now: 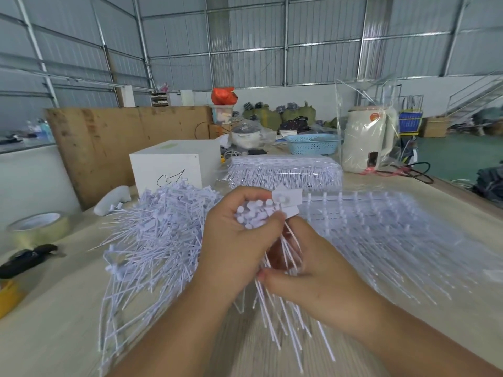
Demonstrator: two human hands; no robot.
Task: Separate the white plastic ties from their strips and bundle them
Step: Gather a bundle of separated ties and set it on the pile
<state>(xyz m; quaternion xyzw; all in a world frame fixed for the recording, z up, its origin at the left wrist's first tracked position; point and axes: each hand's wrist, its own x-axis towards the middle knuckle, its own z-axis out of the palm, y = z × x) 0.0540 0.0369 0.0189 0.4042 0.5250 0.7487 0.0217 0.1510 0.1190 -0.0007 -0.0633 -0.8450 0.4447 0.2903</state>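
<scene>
Metal-walled shed, steel framing overhead. We look down on a pale wooden table (49, 308) that fills the lower frame; its right edge runs off at 3 o'clock toward a green floor.

Largest item: a spread of ties still on their strips (386, 235), fanned out from 1 to 4 o'clock of the hands, touching the table. At 10 o'clock, a loose heap of separated ties (160, 229), tails splayed toward us. At 12 o'clock, a bagged pack of strips (283, 172), and left of it a white box (168, 170). Beyond, at 1 o'clock, a blue basket (313, 144) and a cream kettle (367, 140) under clear plastic.

Left hand (236, 246): fingers curled round a bundle of white ties (255, 213), heads clustered at the top of the fist, tails hanging down past the wrist. One flat tag end (287, 198) sticks up just above the fingers.

Right hand (313, 278): just beside the left, below the heads, fingers bent in around the bundle's tails, fingertips pressed on the stems. How many it grips, we cannot tell.

At 9 o'clock, well apart: a tape roll (38, 227) and a dark object (27, 258), blurred. Bare table shows between these and the heap, and at 7 o'clock near us.
</scene>
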